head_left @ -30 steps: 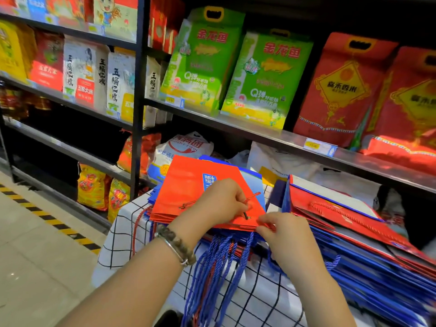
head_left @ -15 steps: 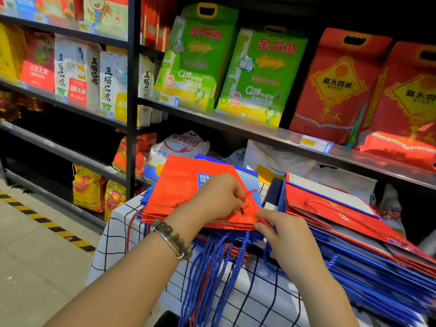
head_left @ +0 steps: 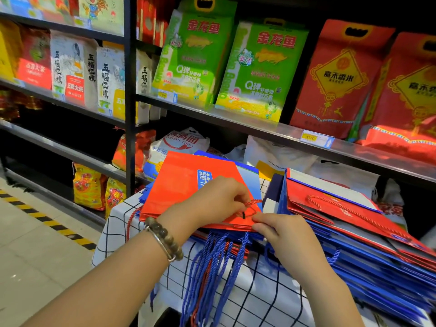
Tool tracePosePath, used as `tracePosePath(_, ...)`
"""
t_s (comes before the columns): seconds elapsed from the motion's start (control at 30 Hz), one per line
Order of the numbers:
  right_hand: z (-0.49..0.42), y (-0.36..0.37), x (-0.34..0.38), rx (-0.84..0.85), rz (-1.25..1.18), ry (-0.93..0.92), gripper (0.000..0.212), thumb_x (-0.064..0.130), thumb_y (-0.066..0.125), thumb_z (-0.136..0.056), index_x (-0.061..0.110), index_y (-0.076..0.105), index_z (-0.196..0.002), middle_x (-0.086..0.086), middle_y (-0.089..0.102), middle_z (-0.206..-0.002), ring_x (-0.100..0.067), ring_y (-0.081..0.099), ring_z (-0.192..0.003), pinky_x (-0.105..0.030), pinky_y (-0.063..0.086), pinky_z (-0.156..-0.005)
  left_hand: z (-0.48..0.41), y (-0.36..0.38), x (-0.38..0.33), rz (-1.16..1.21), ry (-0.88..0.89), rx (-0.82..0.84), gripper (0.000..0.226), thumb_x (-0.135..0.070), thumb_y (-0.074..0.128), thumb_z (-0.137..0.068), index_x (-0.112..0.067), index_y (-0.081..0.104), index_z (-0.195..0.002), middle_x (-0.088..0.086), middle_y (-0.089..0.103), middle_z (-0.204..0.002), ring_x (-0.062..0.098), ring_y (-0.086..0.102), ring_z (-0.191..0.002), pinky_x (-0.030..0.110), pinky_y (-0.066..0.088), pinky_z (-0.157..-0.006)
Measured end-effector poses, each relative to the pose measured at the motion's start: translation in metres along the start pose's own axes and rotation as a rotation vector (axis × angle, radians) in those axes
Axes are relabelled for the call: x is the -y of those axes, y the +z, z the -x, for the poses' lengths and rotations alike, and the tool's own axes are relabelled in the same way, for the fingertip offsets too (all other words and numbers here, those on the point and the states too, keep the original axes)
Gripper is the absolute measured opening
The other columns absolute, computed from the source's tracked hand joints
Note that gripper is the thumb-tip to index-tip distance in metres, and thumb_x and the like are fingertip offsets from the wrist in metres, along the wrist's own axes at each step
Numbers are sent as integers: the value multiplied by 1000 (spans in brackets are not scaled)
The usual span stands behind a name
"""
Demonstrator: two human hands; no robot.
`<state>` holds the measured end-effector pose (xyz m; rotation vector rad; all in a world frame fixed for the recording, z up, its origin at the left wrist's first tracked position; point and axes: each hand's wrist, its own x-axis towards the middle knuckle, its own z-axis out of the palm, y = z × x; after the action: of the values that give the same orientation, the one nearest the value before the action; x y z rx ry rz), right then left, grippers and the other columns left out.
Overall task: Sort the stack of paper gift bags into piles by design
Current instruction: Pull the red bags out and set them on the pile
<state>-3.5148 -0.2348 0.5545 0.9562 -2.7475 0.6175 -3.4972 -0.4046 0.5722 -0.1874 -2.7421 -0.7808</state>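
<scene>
Tugging the red cord (head_left: pixel 253 202) too hard is likely risking a torn handle hole. The left hand (head_left: pixel 219 201) is pinching that cord, knuckles up; the right hand (head_left: pixel 285 234) is pinching the near edge of the red bag (head_left: pixel 186 187) lying under both hands, the unsorted stack (head_left: pixel 354 234) just rightward.

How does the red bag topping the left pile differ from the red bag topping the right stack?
The left top bag is being handled: the left hand pinches its red cord handle, and the right hand pinches its near edge. The right top bag is untouched, its cord lying loose across it. The left top bag shows a large blue label; the right top bag shows none that size. Both are red with red cords.
</scene>
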Motion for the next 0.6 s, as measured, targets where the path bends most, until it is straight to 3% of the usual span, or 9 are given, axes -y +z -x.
tracePosePath(0.07, 0, 1, 0, 5, 8, 3, 29, 38, 53, -92, 31, 65, -117, 7, 69, -111, -14, 61, -103, -26, 45, -87, 0, 3, 1, -25, -5, -13, 18, -14, 63, -86, -10, 71, -102, 4, 70, -104, 16, 58, -98, 20, 37, -81)
tracePosePath(0.3, 0, 3, -2, -31, -22, -3, 27, 37, 53, -92, 30, 67, -113, 4, 71, -105, -17, 63, -98, -32, 47, -86, -4, 2, 1, -121, 54, 21, 18, -15, 62, -87, -12, 71, -101, 2, 69, -102, 16, 58, -97, 17, 32, -72)
tracePosePath(0.43, 1, 6, 3, -162, 63, -29, 29, 38, 43, -96, 26, 65, -110, -3, 69, -86, -26, 60, -81, -35, 46, -68, -7, -2, -4, -158, 97, 71, 21, -17, 62, -87, -17, 70, -106, 0, 70, -99, 15, 59, -93, 24, 42, -76)
tracePosePath(0.5, 0, 10, 6, -270, 87, -9, 29, 35, 43, -96, 22, 64, -110, -8, 67, -82, -31, 58, -76, -34, 39, -59, -7, -8, -8, -143, 115, 106, 25, -19, 57, -90, -20, 68, -113, -3, 70, -104, 12, 61, -95, 25, 45, -84)
tracePosePath(0.53, 0, 13, 8, -320, 78, 8, 27, 33, 45, -96, 20, 65, -109, -9, 66, -80, -32, 57, -75, -33, 35, -58, -6, -12, -9, -119, 124, 135, 27, -19, 54, -92, -19, 66, -116, -6, 70, -103, 5, 61, -93, 20, 44, -84)
tracePosePath(0.6, 0, 16, 11, -404, 27, 34, 22, 29, 52, -94, 18, 68, -103, -8, 67, -77, -32, 57, -70, -31, 32, -57, -3, -19, -10, -31, 112, 211, 28, -20, 52, -94, -17, 63, -119, -18, 65, -83, -10, 57, -75, 5, 39, -70)
